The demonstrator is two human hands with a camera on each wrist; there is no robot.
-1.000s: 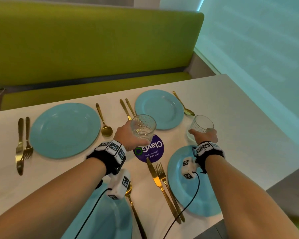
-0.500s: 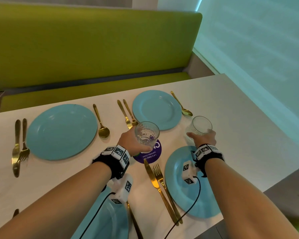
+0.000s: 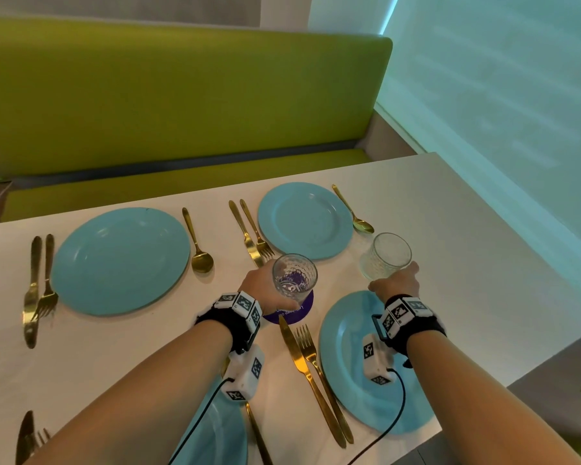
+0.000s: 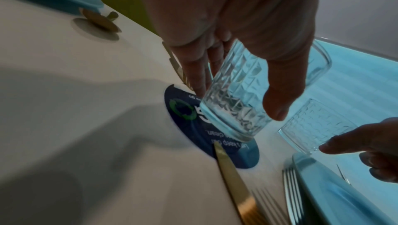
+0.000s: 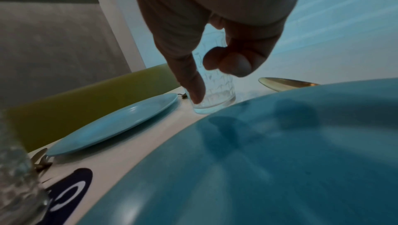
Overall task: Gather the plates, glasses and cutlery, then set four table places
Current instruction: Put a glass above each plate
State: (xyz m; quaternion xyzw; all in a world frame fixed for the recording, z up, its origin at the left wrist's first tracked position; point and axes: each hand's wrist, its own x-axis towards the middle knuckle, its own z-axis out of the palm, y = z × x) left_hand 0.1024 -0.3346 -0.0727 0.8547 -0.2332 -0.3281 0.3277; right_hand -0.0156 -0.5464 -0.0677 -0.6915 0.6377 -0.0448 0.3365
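- glasses, two, both clear and patterned: left glass [image 3: 294, 275] gripped by left hand [image 3: 265, 290], right glass [image 3: 386, 256] gripped by right hand [image 3: 396, 283].
- left glass: tilted, base lifted just above the purple round sticker [image 3: 291, 312] on the white table [image 3: 450, 236]; thumb on one side, fingers [image 4: 194, 70] pressed together down the other, curled round the wall.
- right glass: beyond the far rim of the near right plate [image 3: 349, 380], close to the table; contact with the top cannot be told; thumb [image 5: 189, 75] down the side, fingers curled round the back.
- four blue plates: far left plate [image 3: 119, 261], far right plate [image 3: 304, 219], near right plate under the right wrist, near left plate [image 3: 222, 431] mostly hidden by the left forearm.
- gold cutlery laid beside the plates: knife and fork [image 3: 37, 290] left of the far left plate, spoon [image 3: 198, 243] to its right; knife and fork [image 3: 252, 233] left of the far right plate, spoon [image 3: 353, 209] to its right; knife and fork [image 3: 312, 377] left of the near right plate, knife tip reaching the sticker.
- more cutlery [image 3: 27, 434] at the near left edge, partly cut off.
- green bench [image 3: 182, 105] behind the table.
- wrist bands with black-and-white markers and small cabled white boxes on both arms.
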